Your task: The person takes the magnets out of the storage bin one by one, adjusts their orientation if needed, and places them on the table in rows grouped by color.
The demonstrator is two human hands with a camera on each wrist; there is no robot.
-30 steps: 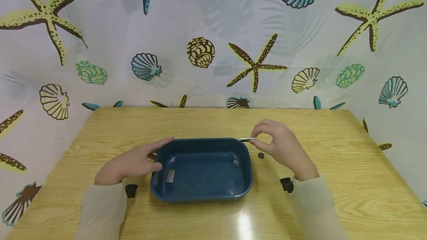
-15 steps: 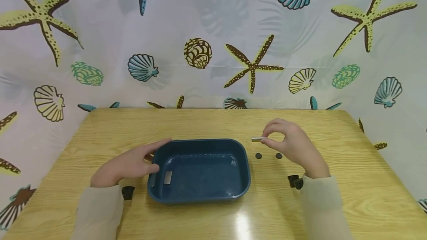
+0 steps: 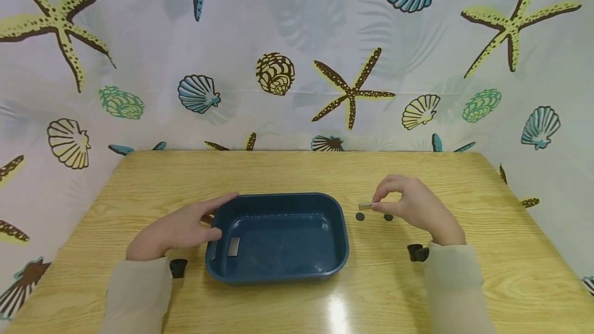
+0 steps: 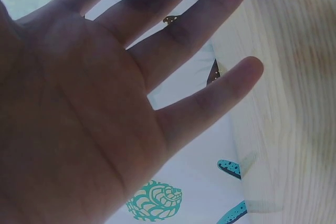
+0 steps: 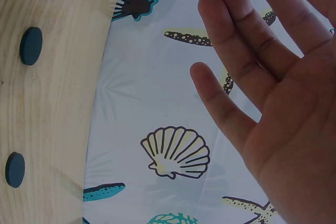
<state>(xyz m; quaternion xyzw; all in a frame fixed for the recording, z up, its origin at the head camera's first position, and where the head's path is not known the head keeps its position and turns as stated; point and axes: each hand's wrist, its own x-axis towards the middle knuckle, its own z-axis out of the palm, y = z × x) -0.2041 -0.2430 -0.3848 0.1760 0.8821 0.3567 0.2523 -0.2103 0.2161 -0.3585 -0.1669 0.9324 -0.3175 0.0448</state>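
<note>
A dark blue rectangular tray (image 3: pixel 278 276) stands on the table. My left hand (image 3: pixel 178 232) rests at its back left corner, fingers mostly straight and thumb over the left rim. Inside the tray, near that side, lies a flat silver rectangular plate (image 3: pixel 233 247). To the right of the tray my right hand (image 3: pixel 410 205) pinches a similar thin silver plate (image 3: pixel 365 206) between thumb and fingertips, held above the table. Two dark round discs lie below it: a left disc (image 3: pixel 360 216) and a right disc (image 3: pixel 388 217), the latter partly beside the thumb. The pinch is outside the right wrist view.
The wooden table (image 3: pixel 287 305) reaches back to a white curtain (image 3: pixel 297 19) printed with shells and starfish. Black wrist mounts hang at both cuffs, a left one (image 3: pixel 178 268) and a right one (image 3: pixel 416 252).
My right hand has moved right, away from the tray's back right corner, then down closer to the discs with the silver plate. The right disc has come into sight. My left hand stays at the tray.
</note>
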